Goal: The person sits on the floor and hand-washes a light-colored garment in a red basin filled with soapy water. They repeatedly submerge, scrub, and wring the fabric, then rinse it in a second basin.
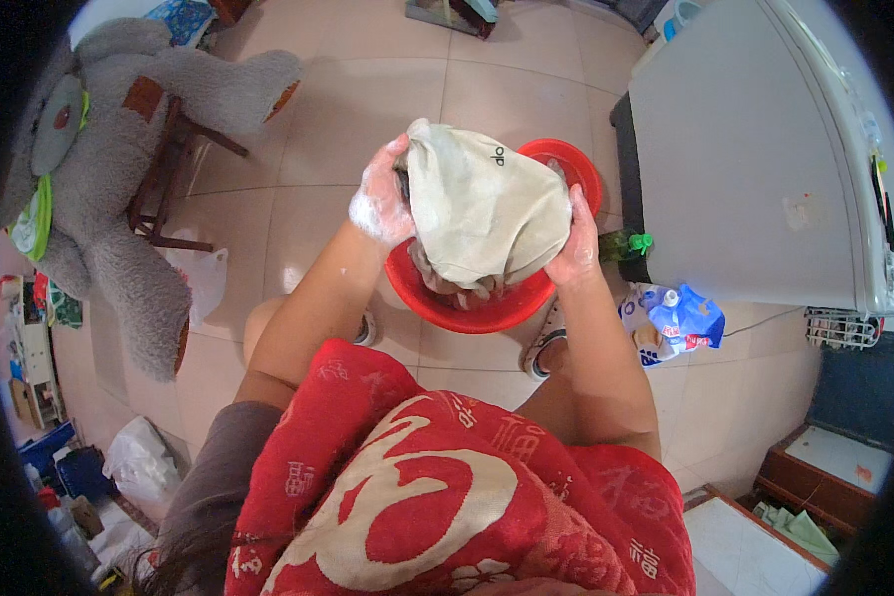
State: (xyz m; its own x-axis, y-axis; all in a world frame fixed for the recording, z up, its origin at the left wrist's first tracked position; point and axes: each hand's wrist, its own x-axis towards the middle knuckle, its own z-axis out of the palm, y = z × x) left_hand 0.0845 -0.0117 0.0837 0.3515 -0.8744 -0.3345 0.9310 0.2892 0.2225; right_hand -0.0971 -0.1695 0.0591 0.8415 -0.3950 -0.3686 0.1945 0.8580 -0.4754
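Observation:
A wet cream-coloured cloth garment (484,205) with a small dark mark is stretched between both hands, above a red plastic basin (477,320). My left hand (386,197), with white suds on its palm and wrist, grips the garment's left edge; something dark shows beside its fingers. My right hand (577,242) holds the lower right edge, its thumb along the fabric. More wet, greyish cloth (458,294) lies in the basin, partly hidden under the garment.
A grey refrigerator (737,156) stands at the right, with a green bottle (617,244) and a blue-and-white detergent pouch (678,324) beside it on the floor. A large grey teddy bear (119,134) sits on a wooden chair (160,186) at the left.

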